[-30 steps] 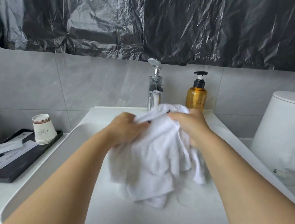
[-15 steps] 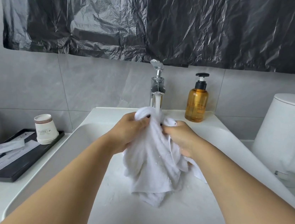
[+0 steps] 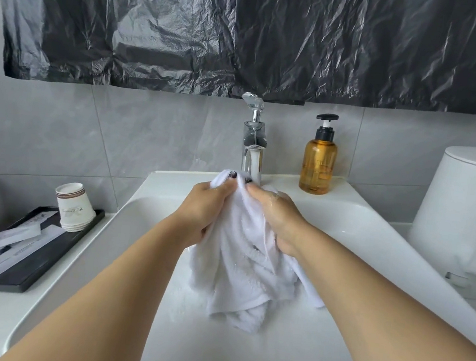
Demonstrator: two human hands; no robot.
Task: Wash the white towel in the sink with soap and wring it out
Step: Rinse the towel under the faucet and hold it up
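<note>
A: Head view, straight down at the white rectangular ceramic sink (image 3: 345,220). Bunched white terry towel (image 3: 248,259) held up under the chrome single-lever tap (image 3: 253,149), lower folds draping down onto the basin floor.

B: And the fingers?

A: Left hand (image 3: 206,206) curled tight round the towel's upper left bunch, dark-painted nails showing over the top edge. Right hand (image 3: 276,215) likewise wrapped round the upper right bunch, knuckles wet and glistening. Both clenched on cloth, close together, almost touching at the top.

B: Water running?

A: Hard to tell; spout partly hidden behind the towel. Droplets on the basin, though, and the cloth looks soaked and heavy.

B: Soap?

A: Amber plastic pump bottle with black pump head (image 3: 318,163) standing on the sink's rear ledge, just right of the tap, untouched at present. No clear lather on the towel. Cannot say whether soap already went in.

B: So, how far along?

A: Judging by the wetness, well into the wetting or rubbing stage. Probably scrubbing cloth against cloth. Wringing not yet done: no twisted rope shape, folds loose and hanging. Rinse and wring left, likely.

B: Anything else about?

A: Stack of white paper cups (image 3: 73,206) on a black rectangular tray (image 3: 41,261) on the worktop at left, white plastic bin (image 3: 462,220) at right, crinkled black plastic sheet (image 3: 249,31) over the wall above.
</note>
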